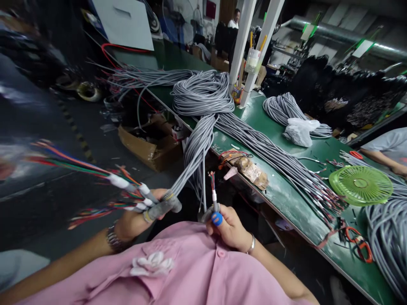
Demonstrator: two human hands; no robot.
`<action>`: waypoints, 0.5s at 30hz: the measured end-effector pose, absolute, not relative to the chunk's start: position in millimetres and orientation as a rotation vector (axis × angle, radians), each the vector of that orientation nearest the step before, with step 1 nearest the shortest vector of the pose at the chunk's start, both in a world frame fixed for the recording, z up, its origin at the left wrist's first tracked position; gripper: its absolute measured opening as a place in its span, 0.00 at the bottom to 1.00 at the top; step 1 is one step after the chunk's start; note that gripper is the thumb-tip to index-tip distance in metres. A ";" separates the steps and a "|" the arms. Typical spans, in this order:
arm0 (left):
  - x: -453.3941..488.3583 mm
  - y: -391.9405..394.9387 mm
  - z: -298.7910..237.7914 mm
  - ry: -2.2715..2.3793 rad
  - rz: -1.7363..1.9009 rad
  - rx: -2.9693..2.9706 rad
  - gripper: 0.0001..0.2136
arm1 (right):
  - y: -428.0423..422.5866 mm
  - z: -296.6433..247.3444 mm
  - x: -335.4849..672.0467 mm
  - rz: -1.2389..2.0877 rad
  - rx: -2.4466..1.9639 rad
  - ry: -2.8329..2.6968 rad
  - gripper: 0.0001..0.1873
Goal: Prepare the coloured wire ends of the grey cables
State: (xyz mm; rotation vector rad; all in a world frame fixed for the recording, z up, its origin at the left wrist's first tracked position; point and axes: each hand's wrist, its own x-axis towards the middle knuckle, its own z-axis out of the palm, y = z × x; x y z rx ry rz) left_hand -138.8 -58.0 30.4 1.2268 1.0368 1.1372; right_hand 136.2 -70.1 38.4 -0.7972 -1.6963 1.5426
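My left hand [136, 218] is closed around a bundle of grey cables [160, 207] whose stripped ends fan out to the left as coloured wires [79, 169]. My right hand [227, 226] pinches a single grey cable end [213, 197] upright, with short coloured wires at its tip; a blue cap [217, 218] covers one fingertip. Both hands are over my lap, above a pink garment [197, 271]. The held cables lead up to a large coil of grey cables [203, 97] hanging over the bench edge.
A green workbench [286, 186] runs along the right with long grey cable runs, a white plastic bag [299, 131], a green fan grille [361, 184] and red-handled cutters [359, 243]. Another person's arm [384, 159] rests at the far right. A cardboard box [149, 146] sits on the floor.
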 end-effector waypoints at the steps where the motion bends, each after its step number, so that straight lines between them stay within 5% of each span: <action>1: -136.0 -53.5 25.4 1.056 1.041 1.314 0.08 | -66.7 33.1 136.2 1.579 -0.799 -1.703 0.22; 15: -79.8 9.4 -20.4 0.727 0.952 0.823 0.14 | -22.7 -29.4 103.4 1.695 -0.988 -1.651 0.21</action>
